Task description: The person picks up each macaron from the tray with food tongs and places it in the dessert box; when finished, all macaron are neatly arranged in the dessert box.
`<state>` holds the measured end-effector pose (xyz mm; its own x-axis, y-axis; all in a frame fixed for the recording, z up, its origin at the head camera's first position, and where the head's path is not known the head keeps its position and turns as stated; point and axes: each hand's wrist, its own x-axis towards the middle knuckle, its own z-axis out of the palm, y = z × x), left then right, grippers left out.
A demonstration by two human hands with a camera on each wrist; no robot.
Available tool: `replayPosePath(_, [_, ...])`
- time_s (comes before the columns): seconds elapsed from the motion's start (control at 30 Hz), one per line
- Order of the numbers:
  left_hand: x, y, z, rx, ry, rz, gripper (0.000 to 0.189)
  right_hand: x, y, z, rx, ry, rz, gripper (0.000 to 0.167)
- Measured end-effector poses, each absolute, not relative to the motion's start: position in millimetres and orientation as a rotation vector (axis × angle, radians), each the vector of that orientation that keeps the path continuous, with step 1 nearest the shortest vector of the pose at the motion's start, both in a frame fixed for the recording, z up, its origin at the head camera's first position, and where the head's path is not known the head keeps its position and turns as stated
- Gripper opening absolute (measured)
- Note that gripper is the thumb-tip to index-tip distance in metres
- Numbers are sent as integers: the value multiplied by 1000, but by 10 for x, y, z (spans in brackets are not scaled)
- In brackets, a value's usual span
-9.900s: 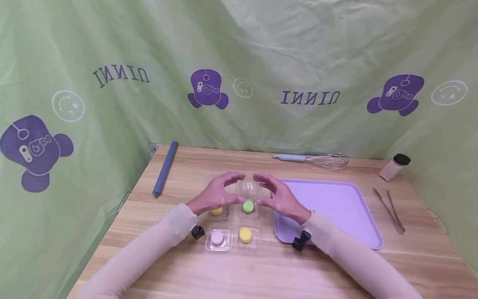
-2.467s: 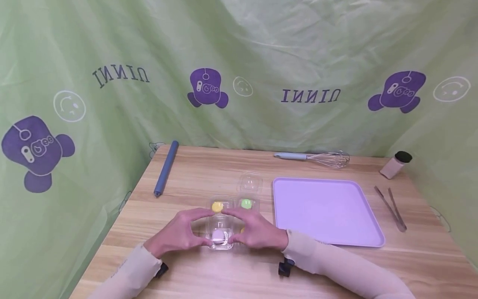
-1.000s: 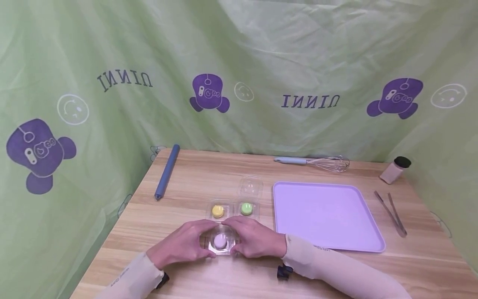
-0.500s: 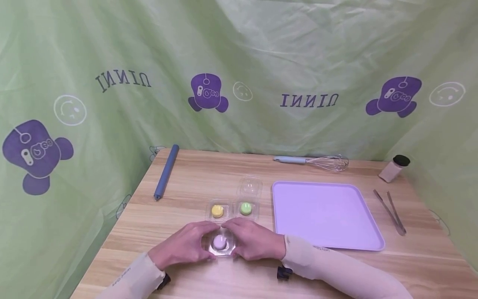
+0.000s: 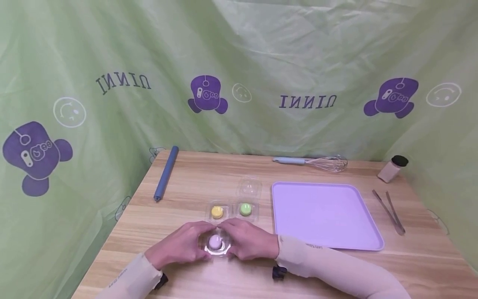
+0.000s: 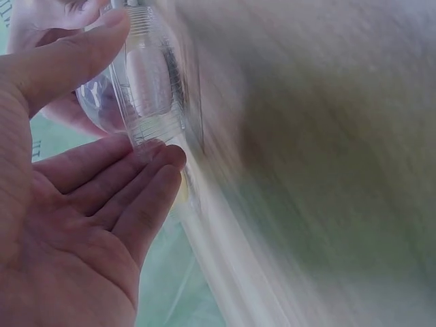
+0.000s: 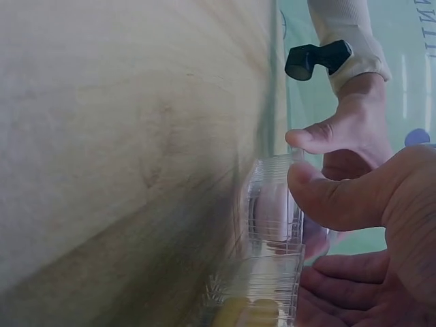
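Note:
In the head view my left hand (image 5: pixel 181 245) and my right hand (image 5: pixel 248 241) grip a clear plastic box (image 5: pixel 218 252) from both sides. A pink macaron (image 5: pixel 215 241) sits inside, under the domed lid. Both thumbs are at the near rim; the fingers reach round the far side. The left wrist view shows the thumb and fingers of my left hand (image 6: pixel 75 184) at the box's ribbed edge. In the right wrist view the thumb of my right hand (image 7: pixel 361 204) presses that rim. Right beside it stands another clear box with a yellow macaron (image 7: pixel 248 312), hidden under my hand in the head view.
Behind the hands are two more clear boxes, with a yellow macaron (image 5: pixel 217 212) and a green macaron (image 5: pixel 245 209); the green one's lid (image 5: pixel 250 187) lies folded back. Around them are a purple tray (image 5: pixel 325 216), tongs (image 5: pixel 390 214), whisk (image 5: pixel 310 161), jar (image 5: pixel 392 169) and blue rod (image 5: pixel 166 174).
Both hands came from the green macaron's box to the pink macaron's box. Its lid, still raised behind the macaron 2.5 s ago, now covers it. In the last second the hands barely moved.

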<state>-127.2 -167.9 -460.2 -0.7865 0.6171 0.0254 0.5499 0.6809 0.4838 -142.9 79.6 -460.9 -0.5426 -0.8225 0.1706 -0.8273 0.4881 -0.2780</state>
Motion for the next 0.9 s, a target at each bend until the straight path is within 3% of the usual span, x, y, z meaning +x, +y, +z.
replayPosePath(0.6, [-1246,-1719,-4598,936,2766,726,76,-1453,882,-4557,1458,-2679,621,70])
replayPosePath(0.9, [-1358,-1791,-4271,908,2874,901,75,-1608,988,-4340,1326,-2557,984,67])
